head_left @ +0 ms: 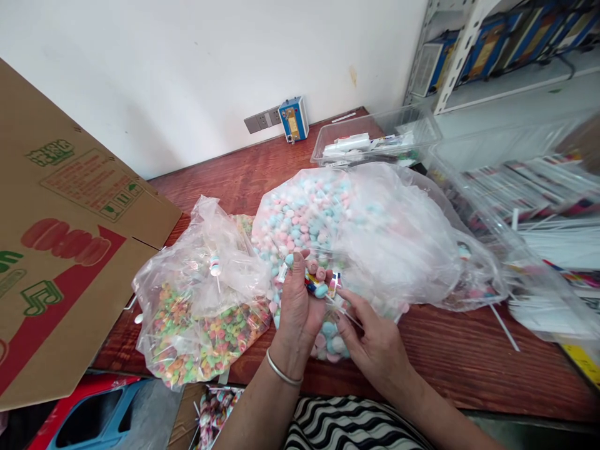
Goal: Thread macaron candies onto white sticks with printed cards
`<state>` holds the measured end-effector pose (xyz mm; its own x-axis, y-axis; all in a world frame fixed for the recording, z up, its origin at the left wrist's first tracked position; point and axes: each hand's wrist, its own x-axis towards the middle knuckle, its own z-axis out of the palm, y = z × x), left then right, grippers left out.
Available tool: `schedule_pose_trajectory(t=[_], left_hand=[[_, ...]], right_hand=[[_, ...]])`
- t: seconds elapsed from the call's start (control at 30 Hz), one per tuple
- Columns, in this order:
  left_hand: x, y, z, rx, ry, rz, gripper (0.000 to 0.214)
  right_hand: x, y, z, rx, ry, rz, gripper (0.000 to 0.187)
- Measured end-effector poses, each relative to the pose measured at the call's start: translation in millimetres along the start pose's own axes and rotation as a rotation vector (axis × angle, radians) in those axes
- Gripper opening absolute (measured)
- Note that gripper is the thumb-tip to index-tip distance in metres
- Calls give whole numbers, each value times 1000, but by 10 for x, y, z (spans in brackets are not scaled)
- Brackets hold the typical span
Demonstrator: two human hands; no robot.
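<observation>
Near the tabletop's (469,362) front edge, the left hand (296,306) is cupping pastel lollipops (319,278); the right hand (375,340) is pinching their sticks, mostly hidden behind the plastic bag (375,237).

Red-brown wooden table (469,356) bears two candy bags (375,231) (197,325) and clear tray (375,134)

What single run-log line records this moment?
left hand: holds candy lollipops | right hand: pinches a stick | behind: pink-blue candy bag | beside: multicoloured candy bag | surface: wooden table
</observation>
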<state>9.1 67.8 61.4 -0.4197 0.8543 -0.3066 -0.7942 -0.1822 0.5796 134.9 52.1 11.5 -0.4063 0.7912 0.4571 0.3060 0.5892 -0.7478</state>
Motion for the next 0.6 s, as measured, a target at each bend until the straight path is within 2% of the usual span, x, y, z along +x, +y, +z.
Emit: schedule_pose_trajectory(t=[0.13, 0.23, 0.33, 0.4, 0.5, 0.6], left_hand=[[22, 32, 7, -21, 2, 8, 16], [-54, -100, -2, 23, 11, 4, 19], [-149, -260, -37, 81, -8, -23, 22], [-155, -280, -68, 92, -29, -58, 28], [-33, -108, -92, 43, -4, -16, 37], [144, 160, -69, 13, 30, 110, 28]], right_hand=[[-84, -5, 11, -83, -37, -31, 21], [-76, -15, 62, -89, -60, 15, 21], [-22, -6, 112, -169, 0, -30, 23], [7, 15, 110, -222, 34, -72, 24], [-2, 50, 55, -278, 63, -162, 21], [-49, 54, 8, -316, 88, -269, 17]])
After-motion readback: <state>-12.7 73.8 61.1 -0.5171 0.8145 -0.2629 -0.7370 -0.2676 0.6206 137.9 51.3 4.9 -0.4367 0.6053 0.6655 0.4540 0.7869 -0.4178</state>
